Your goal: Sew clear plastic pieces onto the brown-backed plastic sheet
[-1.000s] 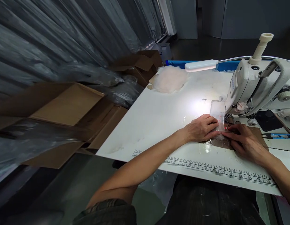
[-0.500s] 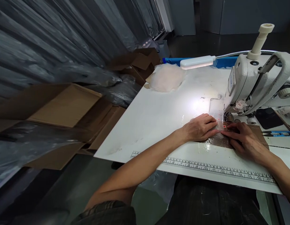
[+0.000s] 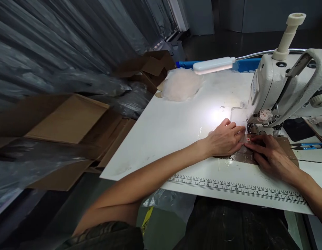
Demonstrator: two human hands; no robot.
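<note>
A thin, sheer whitish fabric strip [image 3: 240,148] with a small red mark lies at the needle area of the white sewing machine [image 3: 267,86]. My left hand [image 3: 225,138] is on its left part, fingers close together and bent, thumb toward the right hand. On the other side, my right hand [image 3: 271,152] pinches the strip's near edge by the red mark, just in front of the presser foot. Both hands rest over a brown, shiny covering [image 3: 237,159] on the white table [image 3: 161,139]. The fingertips partly hide the fabric.
A stack of pale pink sheer pieces [image 3: 181,85] sits at the far table edge, near a white lamp [image 3: 214,65]. Blue thread snips [image 3: 309,146] and a dark flat object [image 3: 298,129] lie at right. Cardboard boxes [image 3: 67,118] stand left; a printed ruler [image 3: 236,189] runs along the front.
My left hand has shifted slightly, its fingers now reaching closer to the needle and covering more of the fabric. My right hand stays nearly in place. The view has shifted a little.
</note>
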